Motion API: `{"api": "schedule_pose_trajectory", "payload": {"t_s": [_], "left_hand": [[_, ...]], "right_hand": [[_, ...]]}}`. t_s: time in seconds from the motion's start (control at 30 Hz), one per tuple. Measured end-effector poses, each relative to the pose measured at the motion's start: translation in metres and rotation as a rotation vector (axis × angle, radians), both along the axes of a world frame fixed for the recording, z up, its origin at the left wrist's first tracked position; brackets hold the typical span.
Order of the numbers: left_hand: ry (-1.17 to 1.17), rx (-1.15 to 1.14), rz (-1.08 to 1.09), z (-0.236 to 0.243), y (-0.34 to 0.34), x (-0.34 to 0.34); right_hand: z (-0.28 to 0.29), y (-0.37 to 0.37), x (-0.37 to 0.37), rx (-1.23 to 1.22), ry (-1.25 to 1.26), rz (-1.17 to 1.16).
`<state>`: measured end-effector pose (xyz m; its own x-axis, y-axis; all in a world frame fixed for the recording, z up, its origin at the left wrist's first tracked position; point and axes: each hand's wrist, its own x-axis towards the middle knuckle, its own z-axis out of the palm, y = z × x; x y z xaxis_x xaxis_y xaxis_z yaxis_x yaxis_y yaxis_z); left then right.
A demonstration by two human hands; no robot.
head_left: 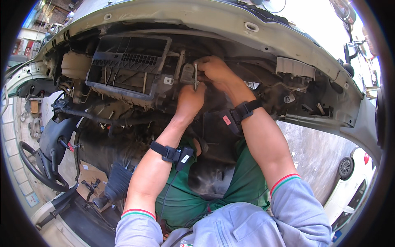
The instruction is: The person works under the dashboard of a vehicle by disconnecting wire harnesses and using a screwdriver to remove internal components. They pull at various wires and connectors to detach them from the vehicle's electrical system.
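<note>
Both hands are raised into the opened dashboard cavity at a slim silver metal bar [196,74], standing upright in front of a small grey housing [187,75]. My right hand [214,72] is closed at the bar's upper end, thumb and fingers bent. My left hand [190,99] is closed at its lower end, with the fingertips partly hidden. Just left of them is a large black frame with a grille [127,66]. Each forearm wears a black strapped device.
A cream reservoir [74,66] sits at left. Below are a steering wheel [24,160], a gear-lever boot [117,185] and cardboard [90,175]. The beige body rail [222,16] arches overhead, and a grey bracket [295,68] is at right. A white car [345,191] stands outside.
</note>
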<state>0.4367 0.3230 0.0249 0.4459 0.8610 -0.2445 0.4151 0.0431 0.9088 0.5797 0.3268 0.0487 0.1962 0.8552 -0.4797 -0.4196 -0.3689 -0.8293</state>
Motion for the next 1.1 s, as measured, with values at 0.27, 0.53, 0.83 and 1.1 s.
{"api": "schedule_pose_trajectory", "payload": {"t_s": [0.27, 0.53, 0.83, 1.1], "left_hand": [[0.058, 0.103, -0.004, -0.008, -0.001, 0.002], [0.189, 0.209, -0.078, -0.010, 0.000, 0.000], [0.084, 0.103, -0.039, -0.010, 0.002, 0.002], [0.174, 0.211, -0.081, -0.006, 0.003, 0.002]], "right_hand": [[0.000, -0.001, 0.000, -0.078, -0.022, 0.032], [-0.004, 0.001, -0.005, -0.030, -0.089, -0.090], [-0.006, 0.006, -0.004, -0.075, 0.242, -0.218], [-0.013, 0.008, -0.007, -0.037, 0.087, -0.159]]}}
